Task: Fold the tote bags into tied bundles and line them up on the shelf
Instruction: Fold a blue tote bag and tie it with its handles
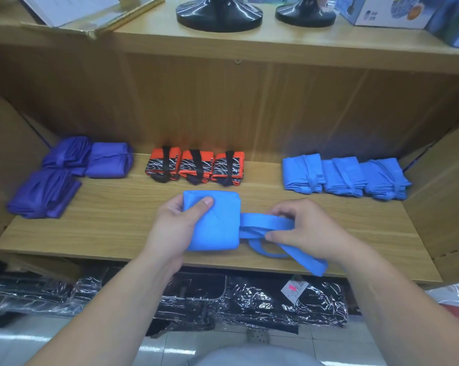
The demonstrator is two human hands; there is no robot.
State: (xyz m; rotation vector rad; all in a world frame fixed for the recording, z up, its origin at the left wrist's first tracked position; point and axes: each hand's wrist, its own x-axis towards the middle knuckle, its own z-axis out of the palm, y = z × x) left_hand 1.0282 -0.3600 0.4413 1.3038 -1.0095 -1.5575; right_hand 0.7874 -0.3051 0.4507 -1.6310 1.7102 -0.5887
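A folded light-blue tote bag [219, 223] lies near the front middle of the wooden shelf [117, 220]. My left hand [180, 225] grips its left side, thumb on top. The bag's blue straps [265, 224] stretch out to the right, and my right hand [302, 228] pinches them between thumb and fingers. One strap end hangs over the shelf's front edge. At the back right three tied light-blue bundles [344, 177] stand in a row. Three orange and black bundles [195, 166] line the back middle, and purple bundles [67, 175] lie at the left.
Cardboard walls [444, 194] close the shelf on both sides. Black items wrapped in clear plastic [249, 299] fill the level below. On the shelf above stand two black round bases [219, 14] and printed boxes [389, 10].
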